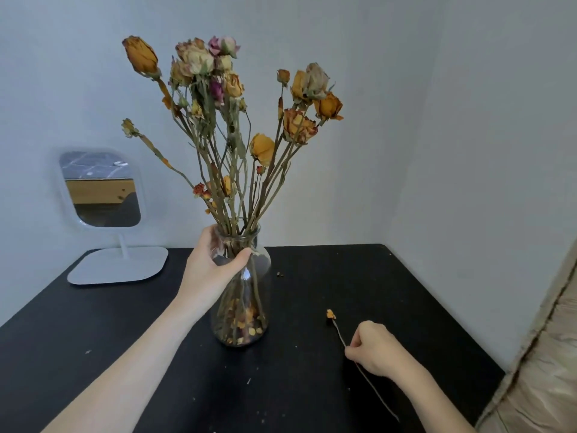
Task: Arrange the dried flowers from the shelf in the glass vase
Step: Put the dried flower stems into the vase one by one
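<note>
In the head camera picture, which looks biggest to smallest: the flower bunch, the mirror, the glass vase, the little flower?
1. flower bunch, widest and tallest
2. mirror, wider than the vase though about as tall
3. glass vase
4. little flower, thin, pinched by the right hand

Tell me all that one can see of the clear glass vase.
The clear glass vase stands upright on the black table. It has a short narrow neck and a wider rounded body. Many dried flowers stand in it; loose petals lie at its bottom. The left hand grips its neck.
</note>
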`<state>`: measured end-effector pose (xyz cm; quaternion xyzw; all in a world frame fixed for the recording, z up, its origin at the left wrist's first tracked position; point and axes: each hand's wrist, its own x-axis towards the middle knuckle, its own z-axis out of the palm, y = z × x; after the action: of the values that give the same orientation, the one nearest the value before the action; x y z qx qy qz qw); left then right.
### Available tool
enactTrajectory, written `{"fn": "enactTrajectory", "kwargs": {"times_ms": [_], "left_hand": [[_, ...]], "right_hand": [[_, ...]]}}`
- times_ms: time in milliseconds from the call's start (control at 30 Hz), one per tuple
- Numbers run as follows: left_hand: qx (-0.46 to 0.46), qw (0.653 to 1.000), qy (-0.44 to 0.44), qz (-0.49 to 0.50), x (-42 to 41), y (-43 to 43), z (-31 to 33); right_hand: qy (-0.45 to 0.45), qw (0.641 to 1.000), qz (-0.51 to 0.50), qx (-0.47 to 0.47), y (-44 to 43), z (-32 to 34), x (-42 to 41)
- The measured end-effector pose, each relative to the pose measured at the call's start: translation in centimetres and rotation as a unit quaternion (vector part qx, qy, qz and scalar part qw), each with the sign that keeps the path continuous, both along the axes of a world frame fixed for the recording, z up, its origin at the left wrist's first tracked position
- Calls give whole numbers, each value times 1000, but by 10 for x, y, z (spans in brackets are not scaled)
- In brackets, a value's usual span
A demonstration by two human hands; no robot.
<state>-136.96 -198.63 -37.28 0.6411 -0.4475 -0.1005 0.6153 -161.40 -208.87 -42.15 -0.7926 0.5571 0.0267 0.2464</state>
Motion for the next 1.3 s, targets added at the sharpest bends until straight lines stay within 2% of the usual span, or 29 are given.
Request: {"fn": "enactTrajectory", "kwargs": {"times_ms": [100, 167, 267, 333, 400, 567, 700, 800, 1133, 1300], "left_hand": [[12, 1000, -4, 1, -3, 1, 5], [18, 1000, -1, 7, -6, 1, 9], [20, 999, -23, 39, -8, 0, 12], [20, 998, -39, 48, -6, 0, 14], [26, 998, -50, 41, -4, 0, 17], [37, 997, -62, 18, 2, 2, 18], [44, 996, -68, 21, 4, 0, 17], [38, 996, -68, 31, 3, 1, 17], [22, 997, -73, 31, -3, 10, 13], [17, 998, -62, 27, -4, 11, 13]], "right_hand": [[23, 999, 28, 7, 3, 11, 4], [0, 999, 37, 7, 6, 22, 7], [-103, 993, 59, -1, 13, 47, 11], [-201, 976, 84, -25, 19, 66, 14], [-296, 945, 121, -66, 27, 87, 18], [-490, 835, 182, -174, 46, 130, 38], [-549, 745, 215, -311, 58, 151, 60], [-539, 708, 234, -391, 62, 154, 78], [-445, 756, 216, -428, 60, 137, 109], [-430, 766, 194, -437, 65, 137, 114]]}}
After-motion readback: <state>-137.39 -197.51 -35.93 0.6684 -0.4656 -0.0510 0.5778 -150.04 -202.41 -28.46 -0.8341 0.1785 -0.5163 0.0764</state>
